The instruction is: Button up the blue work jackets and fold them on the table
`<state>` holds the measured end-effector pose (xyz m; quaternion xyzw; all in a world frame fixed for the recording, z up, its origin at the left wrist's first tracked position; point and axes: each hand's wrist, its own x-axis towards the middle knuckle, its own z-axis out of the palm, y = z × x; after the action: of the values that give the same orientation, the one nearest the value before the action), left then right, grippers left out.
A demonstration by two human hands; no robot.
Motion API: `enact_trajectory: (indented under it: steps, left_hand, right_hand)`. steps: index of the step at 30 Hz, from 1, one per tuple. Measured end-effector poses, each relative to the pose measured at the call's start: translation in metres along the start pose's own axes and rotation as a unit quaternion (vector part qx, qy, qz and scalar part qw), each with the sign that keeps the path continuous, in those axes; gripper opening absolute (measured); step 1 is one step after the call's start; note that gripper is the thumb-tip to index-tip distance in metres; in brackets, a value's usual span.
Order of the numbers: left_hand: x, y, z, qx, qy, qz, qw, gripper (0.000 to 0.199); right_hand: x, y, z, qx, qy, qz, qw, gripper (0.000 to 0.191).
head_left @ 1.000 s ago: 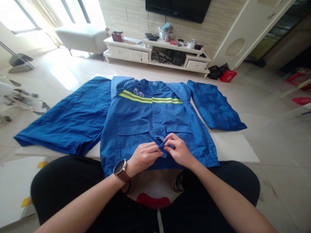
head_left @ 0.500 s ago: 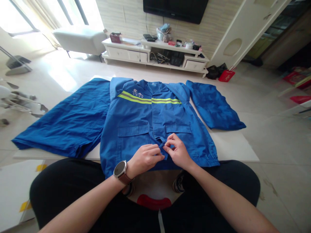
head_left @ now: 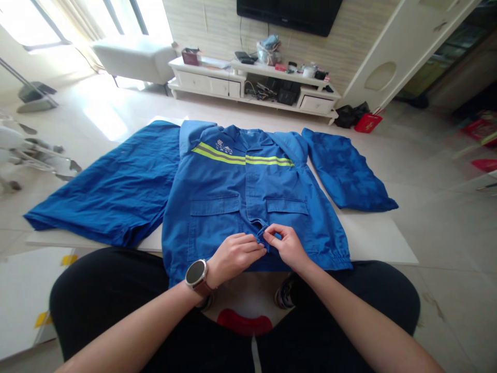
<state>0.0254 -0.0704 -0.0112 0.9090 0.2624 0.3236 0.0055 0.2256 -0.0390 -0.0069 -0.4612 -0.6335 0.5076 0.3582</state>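
Observation:
A blue work jacket point(head_left: 217, 181) lies front up before me, its collar away from me, with a yellow-green reflective stripe across the chest. My left hand point(head_left: 238, 255) is closed on the lower end of the jacket's front placket. Right beside it, my right hand point(head_left: 285, 244) pinches the same placket edge between thumb and fingers. Cloth is gathered between the two hands, and the fingertips hide whatever fastener may be there. Both hands are near the hem, below the two flapped pockets.
Folded blue cloth point(head_left: 116, 186) lies left of the jacket, and another blue piece point(head_left: 345, 168) lies right. All rest on a low white board point(head_left: 384, 235). Beyond stand a white TV cabinet point(head_left: 205, 80) and a grey bench point(head_left: 134, 59). A red bag point(head_left: 368, 123) sits on the floor.
The view has shifted slightly, so the scene sits a little further right. My right fingers have drawn in closer on the placket; both hands keep hold of the jacket.

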Motion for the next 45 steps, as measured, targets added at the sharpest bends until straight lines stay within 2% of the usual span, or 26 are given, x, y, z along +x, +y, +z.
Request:
enact_trajectory:
  steps: [4,10,14,17,21,28,31,38,45]
  left_hand:
    - [0.001,-0.002,-0.001,0.001,-0.013,-0.001,1.0,0.019]
    - [0.003,-0.007,-0.004,0.014,-0.026,-0.012,0.999,0.023]
    - [0.004,-0.01,-0.003,0.014,-0.008,-0.014,1.0,0.02]
    - [0.002,-0.01,-0.001,0.02,0.018,-0.007,1.0,0.018]
    - [-0.001,-0.009,0.001,0.045,0.02,0.011,0.999,0.016]
    - [-0.005,-0.007,0.004,0.067,0.016,0.031,0.997,0.014]
    - [-0.004,-0.006,0.004,0.065,0.013,0.035,0.997,0.013]
    - [-0.003,-0.005,0.001,0.028,0.022,0.031,0.999,0.012]
    - [-0.002,-0.004,-0.001,-0.005,0.026,0.01,1.0,0.014]
  right_hand:
    - [0.003,0.001,-0.005,0.043,-0.034,0.04,0.998,0.029]
    - [0.005,0.007,-0.004,0.176,-0.026,0.129,0.976,0.03]
    - [0.007,0.007,-0.004,0.22,-0.02,0.149,0.964,0.035]
    - [0.008,0.005,-0.005,0.181,-0.03,0.119,0.976,0.038]
    - [0.009,0.004,-0.007,0.073,-0.065,0.056,0.994,0.038]
    - [0.005,-0.005,-0.014,-0.089,-0.069,0.005,0.994,0.019]
    - [0.003,-0.006,-0.015,-0.114,-0.058,-0.003,0.992,0.016]
    - [0.005,0.006,-0.009,-0.013,-0.024,0.049,0.998,0.018]
    - [0.006,0.007,-0.006,0.11,-0.012,0.106,0.988,0.026]
